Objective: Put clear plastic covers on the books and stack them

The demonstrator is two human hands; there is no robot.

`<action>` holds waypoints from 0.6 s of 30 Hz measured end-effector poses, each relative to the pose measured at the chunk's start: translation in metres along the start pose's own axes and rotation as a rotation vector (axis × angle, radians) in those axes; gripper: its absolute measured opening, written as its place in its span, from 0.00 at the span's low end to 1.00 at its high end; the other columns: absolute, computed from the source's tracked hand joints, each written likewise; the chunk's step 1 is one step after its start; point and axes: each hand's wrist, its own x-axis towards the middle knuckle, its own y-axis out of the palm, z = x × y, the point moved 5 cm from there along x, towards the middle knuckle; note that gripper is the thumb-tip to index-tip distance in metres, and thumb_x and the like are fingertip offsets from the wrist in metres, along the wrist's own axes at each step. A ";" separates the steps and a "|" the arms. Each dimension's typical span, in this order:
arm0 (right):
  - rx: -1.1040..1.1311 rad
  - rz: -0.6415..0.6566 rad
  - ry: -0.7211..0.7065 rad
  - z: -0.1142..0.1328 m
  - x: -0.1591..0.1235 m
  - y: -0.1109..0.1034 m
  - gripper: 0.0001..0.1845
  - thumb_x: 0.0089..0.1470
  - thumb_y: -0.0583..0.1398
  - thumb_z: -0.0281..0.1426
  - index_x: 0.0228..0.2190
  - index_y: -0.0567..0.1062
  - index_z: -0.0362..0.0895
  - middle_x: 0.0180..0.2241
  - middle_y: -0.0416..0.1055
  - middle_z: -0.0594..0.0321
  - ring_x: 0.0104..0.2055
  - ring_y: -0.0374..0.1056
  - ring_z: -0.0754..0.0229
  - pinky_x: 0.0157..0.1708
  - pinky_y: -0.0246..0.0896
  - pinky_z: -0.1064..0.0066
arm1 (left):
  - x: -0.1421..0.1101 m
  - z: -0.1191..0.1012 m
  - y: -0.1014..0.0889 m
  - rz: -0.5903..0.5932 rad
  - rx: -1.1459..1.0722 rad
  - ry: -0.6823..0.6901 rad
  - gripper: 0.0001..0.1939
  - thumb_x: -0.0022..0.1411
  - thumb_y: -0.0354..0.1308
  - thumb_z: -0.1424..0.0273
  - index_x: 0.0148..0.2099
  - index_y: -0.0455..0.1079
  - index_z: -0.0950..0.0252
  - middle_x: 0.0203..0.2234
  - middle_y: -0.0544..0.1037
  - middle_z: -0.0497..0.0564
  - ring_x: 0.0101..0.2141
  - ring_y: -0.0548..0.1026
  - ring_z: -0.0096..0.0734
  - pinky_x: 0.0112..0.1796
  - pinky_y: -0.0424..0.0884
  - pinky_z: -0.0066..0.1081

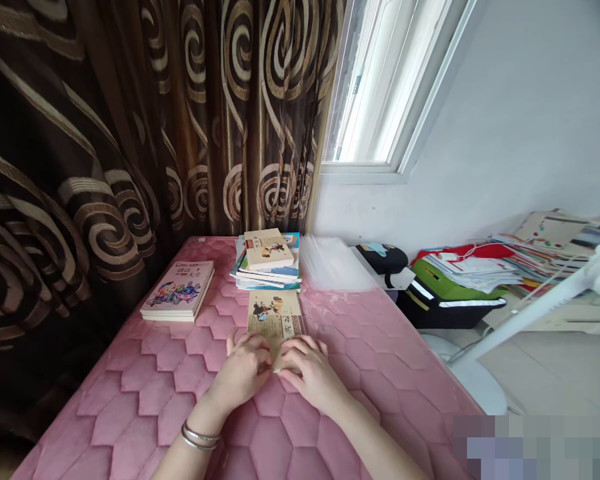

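A tan picture book lies flat on the pink quilted surface in front of me. My left hand and my right hand both rest on its near edge, fingers curled over it. Silver bangles circle my left wrist. Behind the book stands a stack of several books with a similar tan one on top. A pink book pile lies to the left.
Clear plastic sleeves lie right of the stack. A brown swirl curtain hangs at left and behind, a window at the back. Off the right edge sit a black and green bag and heaps of papers.
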 end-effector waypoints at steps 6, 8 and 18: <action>0.077 0.136 -0.050 -0.018 -0.004 -0.018 0.09 0.57 0.59 0.33 0.39 0.77 0.54 0.49 0.71 0.66 0.57 0.55 0.53 0.53 0.52 0.55 | -0.005 0.028 -0.014 0.096 -0.030 -0.083 0.10 0.51 0.62 0.72 0.37 0.76 0.54 0.50 0.73 0.48 0.55 0.64 0.44 0.56 0.50 0.46; 0.137 0.166 -0.061 -0.026 -0.006 -0.023 0.11 0.58 0.57 0.33 0.42 0.77 0.55 0.51 0.69 0.65 0.57 0.56 0.53 0.55 0.52 0.55 | -0.007 0.037 -0.020 0.112 -0.048 -0.125 0.10 0.50 0.63 0.72 0.37 0.77 0.53 0.51 0.73 0.48 0.55 0.64 0.44 0.56 0.51 0.46; 0.254 0.254 -0.109 -0.036 -0.010 -0.026 0.17 0.61 0.54 0.31 0.48 0.74 0.58 0.55 0.65 0.66 0.60 0.54 0.56 0.60 0.50 0.57 | -0.010 0.043 -0.025 0.152 -0.094 -0.171 0.11 0.50 0.63 0.72 0.37 0.78 0.54 0.54 0.71 0.49 0.56 0.64 0.43 0.57 0.51 0.46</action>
